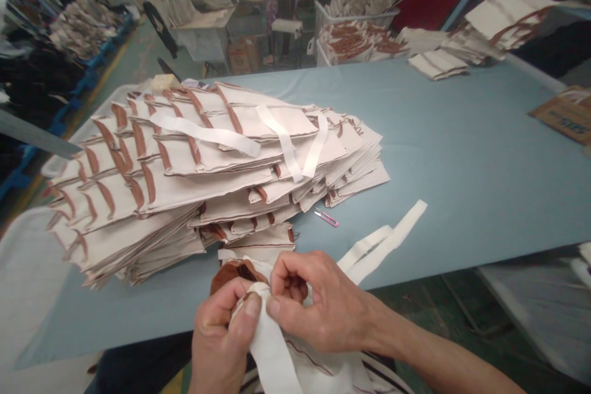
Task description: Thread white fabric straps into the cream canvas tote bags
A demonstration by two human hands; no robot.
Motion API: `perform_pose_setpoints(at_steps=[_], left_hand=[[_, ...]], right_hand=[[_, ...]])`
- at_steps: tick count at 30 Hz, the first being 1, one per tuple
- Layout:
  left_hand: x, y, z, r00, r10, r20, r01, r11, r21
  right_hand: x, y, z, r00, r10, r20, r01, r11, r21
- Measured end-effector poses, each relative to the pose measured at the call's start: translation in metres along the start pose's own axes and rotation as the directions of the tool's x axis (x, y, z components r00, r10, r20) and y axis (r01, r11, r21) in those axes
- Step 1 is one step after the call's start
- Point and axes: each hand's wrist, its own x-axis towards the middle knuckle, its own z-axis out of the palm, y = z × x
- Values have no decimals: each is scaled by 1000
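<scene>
Close to the table's front edge, my left hand point(226, 326) pinches a cream cloth piece point(309, 354) with a brown part point(235, 274), its thumb pressed on a white fabric strip point(274, 351). My right hand point(318, 305) is closed at the same spot, thumb and index finger pinched against the cloth edge. Whatever lies right between those fingertips is too small to make out. Past my hands, a pair of pink thread snips point(327, 217) rests on the table. More white strips point(388, 243) lie right of them.
A large heap of cream cloth pieces with brown edging point(184, 166) covers the left of the blue-grey table point(462, 154), with loose strips point(205, 135) on top. At the back right sit folded cloths point(438, 63) and a cardboard piece point(566, 112). Behind stand filled crates point(355, 40) and a person point(281, 0).
</scene>
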Motion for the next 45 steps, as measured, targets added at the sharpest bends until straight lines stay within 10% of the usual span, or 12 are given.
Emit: perform_pose_setpoints(at_steps=[8, 21, 45], left_hand=[[7, -11, -13, 985, -45, 165, 62, 993, -97], [-6, 21, -39, 934, 94, 346, -236, 888, 395], [-17, 0, -8, 994, -101, -52, 96, 992, -86]], right_hand=[[-11, 2, 7, 1000, 8, 3, -8, 1000, -16], [-46, 12, 20, 982, 170, 83, -128, 921, -367], [-60, 23, 29, 925, 353, 141, -316, 920, -232]])
